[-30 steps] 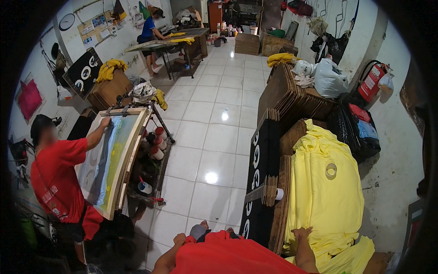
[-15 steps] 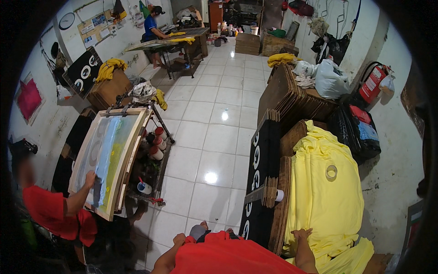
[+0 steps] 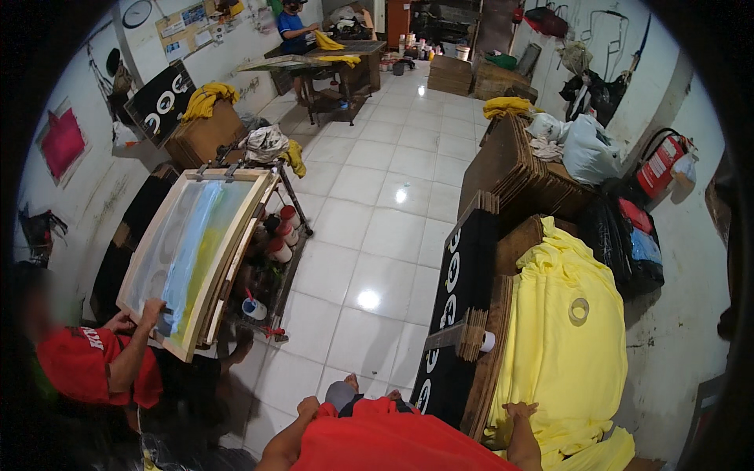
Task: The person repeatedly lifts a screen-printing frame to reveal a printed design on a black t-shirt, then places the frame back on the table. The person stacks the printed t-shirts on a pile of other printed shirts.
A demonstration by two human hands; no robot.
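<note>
My right hand (image 3: 520, 410) lies with its fingers spread on the near left edge of a large pile of yellow fabric (image 3: 550, 345). It presses down on the cloth and holds nothing that I can see. A tan ring (image 3: 579, 301), like a roll of tape, rests on top of the pile. My left hand (image 3: 309, 407) is curled into a fist beside my red shirt (image 3: 393, 443), low at my left side. Nothing shows in its fingers.
To the left, a co-worker in red (image 3: 102, 365) grips a tool on a wooden-framed printing screen (image 3: 212, 259) with blue and yellow ink. Black printed boards (image 3: 452, 275) stand left of the fabric. Cardboard stacks (image 3: 503, 169) rise beyond it. Another person in blue (image 3: 292, 27) works at a far table.
The view has shifted, moving the scene to the right. The co-worker's second hand now shows at the screen frame. The far person has raised a yellow cloth. My hands stay in place.
</note>
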